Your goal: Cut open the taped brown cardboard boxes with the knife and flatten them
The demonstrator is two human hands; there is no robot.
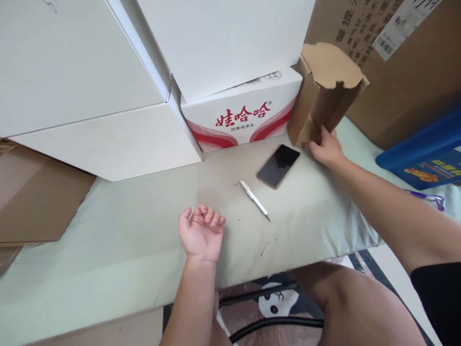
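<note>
Near the front edge of one pale-green cloth-covered table [144,250]: left hand [203,235], palm up, fingers loosely curled, thumb apart. Beyond: one slim white pen [255,199], one black rectangular phone [279,166]. Farther from that edge: right hand [327,149], fingers clamped on one open brown cardboard box [304,108].

Matt cardboard carton [327,96], glossy phone screen [279,165].

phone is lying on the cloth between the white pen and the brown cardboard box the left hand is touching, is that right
Wrong hand: the head view shows the right hand touching the brown cardboard box, with the left hand palm up, apart from it. The phone does lie on the cloth between the white pen and that box.
</note>
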